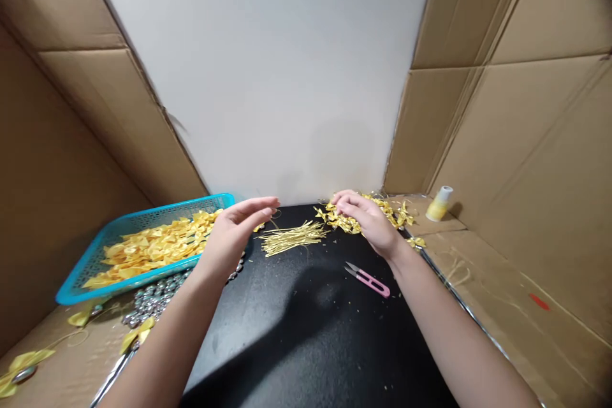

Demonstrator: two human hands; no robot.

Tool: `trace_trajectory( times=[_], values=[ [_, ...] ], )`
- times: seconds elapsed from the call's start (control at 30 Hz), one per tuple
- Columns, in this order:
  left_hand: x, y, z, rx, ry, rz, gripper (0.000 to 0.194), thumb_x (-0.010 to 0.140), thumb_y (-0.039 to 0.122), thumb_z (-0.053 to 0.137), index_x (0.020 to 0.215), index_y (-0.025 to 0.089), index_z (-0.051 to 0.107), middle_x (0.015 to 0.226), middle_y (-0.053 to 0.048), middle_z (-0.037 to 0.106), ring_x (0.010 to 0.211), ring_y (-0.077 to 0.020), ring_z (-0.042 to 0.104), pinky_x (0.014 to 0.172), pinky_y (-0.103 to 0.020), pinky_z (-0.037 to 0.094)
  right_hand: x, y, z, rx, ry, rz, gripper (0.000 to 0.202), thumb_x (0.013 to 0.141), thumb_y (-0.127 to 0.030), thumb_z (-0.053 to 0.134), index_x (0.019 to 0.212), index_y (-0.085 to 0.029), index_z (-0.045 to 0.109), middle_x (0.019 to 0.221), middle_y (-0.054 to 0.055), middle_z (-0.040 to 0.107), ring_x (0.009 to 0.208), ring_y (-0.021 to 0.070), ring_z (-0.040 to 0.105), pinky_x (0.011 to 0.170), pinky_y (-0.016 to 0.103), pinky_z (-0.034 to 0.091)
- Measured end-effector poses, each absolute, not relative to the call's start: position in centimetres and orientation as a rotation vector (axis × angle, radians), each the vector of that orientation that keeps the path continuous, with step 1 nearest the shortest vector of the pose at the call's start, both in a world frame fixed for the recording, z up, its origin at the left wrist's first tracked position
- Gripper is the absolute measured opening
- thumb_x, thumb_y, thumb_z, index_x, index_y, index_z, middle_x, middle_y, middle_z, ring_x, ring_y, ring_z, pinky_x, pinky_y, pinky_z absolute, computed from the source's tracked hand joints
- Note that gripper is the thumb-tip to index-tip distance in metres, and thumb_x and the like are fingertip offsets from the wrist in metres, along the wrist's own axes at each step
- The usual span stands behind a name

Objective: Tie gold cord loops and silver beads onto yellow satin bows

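Note:
My left hand [239, 223] is raised over the far left part of the black table, beside the blue basket [143, 272]. Its thumb and fingers come together in a pinch, and a thin cord [276, 215] loops down at the fingertips. To the right, my right hand [366, 220] is in the air with curled fingers, before a pile of yellow ribbon bows [399, 217]; whatever it may pinch is too small to make out. Between the hands lies a bundle of gold twist ties [294, 238]. Nearer to me are pink thread snips [368, 279], blades pointing up and left.
Yellow bows [157, 242] fill the basket. Silvery beads [153, 298] lie along its near side. Loose bows with beads [29, 363] rest on cardboard at left. A yellow-and-white thread spool [438, 204] stands at right. Cardboard walls [535, 172] flank the black tabletop [306, 357].

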State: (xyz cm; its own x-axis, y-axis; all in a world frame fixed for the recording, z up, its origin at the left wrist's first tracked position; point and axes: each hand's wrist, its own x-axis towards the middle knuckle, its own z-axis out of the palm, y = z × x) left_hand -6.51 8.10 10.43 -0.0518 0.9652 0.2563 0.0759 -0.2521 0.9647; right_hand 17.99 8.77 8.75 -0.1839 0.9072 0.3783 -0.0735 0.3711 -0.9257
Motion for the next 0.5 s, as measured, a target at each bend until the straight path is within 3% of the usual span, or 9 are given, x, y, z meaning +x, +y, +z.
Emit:
trace_trajectory(
  times=[0.2,0.5],
  values=[
    [-3.3,6.2,9.4,1.775,1.041,1.123,0.020,0.071,0.035,0.077,0.085,0.021,0.076,0.092,-0.006,0.075,0.086,-0.0204,0.068,0.078,-0.029,0.054,15.7,7.2,8.8,-0.744,-1.728,1.039,0.028,0.088,-0.040,0.054,0.071,-0.019,0.057,0.101,0.005,0.050,0.105,0.0184,0.049,0.096,0.036,0.037],
    [-3.4,6.3,9.2,1.899,1.026,1.003,0.017,0.074,0.035,0.074,0.073,0.018,0.075,0.076,-0.004,0.073,0.073,-0.0177,0.064,0.070,-0.028,0.049,14.6,6.9,7.9,-0.733,-1.702,1.153,0.031,0.089,-0.046,0.054,0.074,-0.018,0.056,0.102,0.004,0.049,0.099,0.0164,0.050,0.089,0.032,0.040]
  ],
)
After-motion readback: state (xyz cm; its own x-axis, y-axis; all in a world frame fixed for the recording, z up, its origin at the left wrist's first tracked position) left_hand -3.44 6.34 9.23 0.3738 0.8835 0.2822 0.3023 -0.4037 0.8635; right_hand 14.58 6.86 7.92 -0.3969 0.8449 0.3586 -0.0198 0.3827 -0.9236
